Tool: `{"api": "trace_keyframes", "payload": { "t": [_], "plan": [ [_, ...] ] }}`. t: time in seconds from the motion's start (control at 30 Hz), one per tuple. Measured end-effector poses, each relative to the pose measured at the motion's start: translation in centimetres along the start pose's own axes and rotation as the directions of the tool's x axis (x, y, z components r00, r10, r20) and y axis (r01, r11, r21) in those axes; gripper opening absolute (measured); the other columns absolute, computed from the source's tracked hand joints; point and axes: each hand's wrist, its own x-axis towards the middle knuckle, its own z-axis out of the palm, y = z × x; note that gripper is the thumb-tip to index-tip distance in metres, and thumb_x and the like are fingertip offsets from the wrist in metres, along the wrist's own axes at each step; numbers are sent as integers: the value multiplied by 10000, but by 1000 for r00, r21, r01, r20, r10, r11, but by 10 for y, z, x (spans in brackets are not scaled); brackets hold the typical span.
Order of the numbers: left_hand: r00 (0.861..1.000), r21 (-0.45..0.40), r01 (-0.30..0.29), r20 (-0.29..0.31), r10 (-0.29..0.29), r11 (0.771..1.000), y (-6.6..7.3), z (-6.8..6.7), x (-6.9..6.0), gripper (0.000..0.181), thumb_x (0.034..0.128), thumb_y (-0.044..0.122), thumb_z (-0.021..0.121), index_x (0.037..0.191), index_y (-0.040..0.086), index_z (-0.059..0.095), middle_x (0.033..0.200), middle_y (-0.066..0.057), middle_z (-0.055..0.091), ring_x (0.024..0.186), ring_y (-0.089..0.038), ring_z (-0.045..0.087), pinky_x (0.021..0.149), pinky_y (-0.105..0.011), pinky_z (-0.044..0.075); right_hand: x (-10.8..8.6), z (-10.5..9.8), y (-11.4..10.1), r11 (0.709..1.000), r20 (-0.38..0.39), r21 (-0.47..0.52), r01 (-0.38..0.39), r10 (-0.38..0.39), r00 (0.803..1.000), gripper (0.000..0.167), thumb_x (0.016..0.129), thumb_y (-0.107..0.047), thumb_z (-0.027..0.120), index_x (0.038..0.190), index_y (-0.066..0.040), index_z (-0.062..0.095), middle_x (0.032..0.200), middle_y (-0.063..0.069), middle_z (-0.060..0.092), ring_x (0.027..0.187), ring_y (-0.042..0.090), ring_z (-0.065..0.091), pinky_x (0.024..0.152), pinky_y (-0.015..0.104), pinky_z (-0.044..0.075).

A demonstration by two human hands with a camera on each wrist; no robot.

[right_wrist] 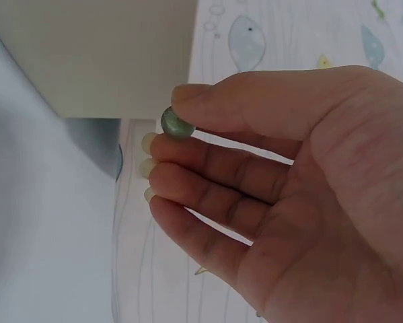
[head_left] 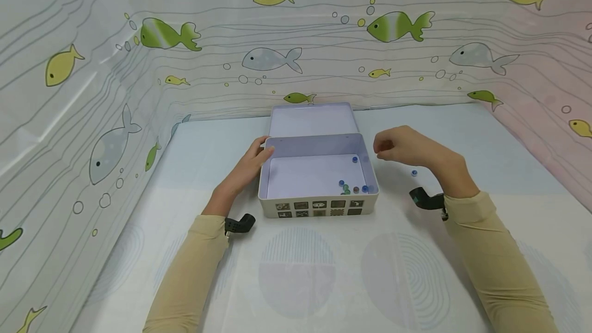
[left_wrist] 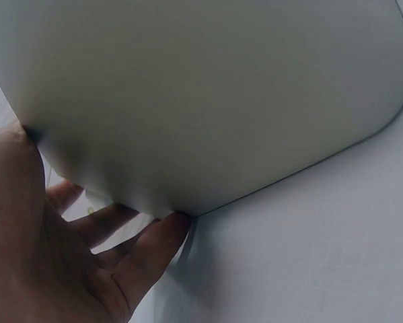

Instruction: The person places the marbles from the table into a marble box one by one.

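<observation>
An open box (head_left: 319, 206) with small printed pictures along its front stands on the table, its lid (head_left: 312, 119) tipped back. My left hand (head_left: 246, 167) grips the box's back left corner, thumb over the rim and fingers against the outside; the left wrist view shows the box's plain side (left_wrist: 214, 101). Just right of the box, my right hand (head_left: 411, 146) is raised above the table. Between thumb and forefinger it pinches a green marble (right_wrist: 177, 124), which the head view hides. Several marbles, such as a blue marble (head_left: 341, 183) and a brown marble (head_left: 355, 189), lie inside the box.
One more blue marble (head_left: 414, 173) lies on the table (head_left: 296, 281) under the right wrist. Behind the table hangs a sheet (head_left: 324, 24) printed with fish, which also runs along both sides. Each wrist wears a black camera mount (head_left: 240, 223).
</observation>
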Motion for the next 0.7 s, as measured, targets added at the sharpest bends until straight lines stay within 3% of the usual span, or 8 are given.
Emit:
{"api": "trace_keyframes", "payload": {
  "t": [0.23, 0.43, 0.7],
  "plan": [
    [1000, -5, -7, 2, 7, 1000, 0, 0, 0, 639, 1066, 417, 397, 1593, 162, 142, 1633, -144, 235, 1510, -368, 243, 1180, -610, 251, 3, 5, -7, 998, -56, 15, 58, -57, 997, 82, 927, -68, 629, 968, -102, 691, 929, 30, 673, 873, 201, 590, 775, 356, 505],
    [1000, -12, -4, 2, 4, 1000, -1, 1, 0, 640, 1064, 421, 400, 1592, 164, 145, 1626, -157, 243, 1505, -378, 249, 1172, -619, 258, 4, 11, -17, 988, -129, -23, 151, -152, 980, 96, 921, -48, 638, 985, -85, 699, 921, 30, 666, 865, 191, 559, 759, 357, 479],
    [1000, -17, -8, 5, 8, 1000, 0, 2, -1, 634, 1068, 401, 397, 1593, 157, 137, 1620, -165, 252, 1500, -379, 260, 1174, -613, 260, 6, 18, -28, 980, -132, -12, 200, -200, 971, 94, 936, -65, 646, 995, -115, 700, 969, 17, 678, 930, 183, 581, 845, 380, 503]
  ]
}}
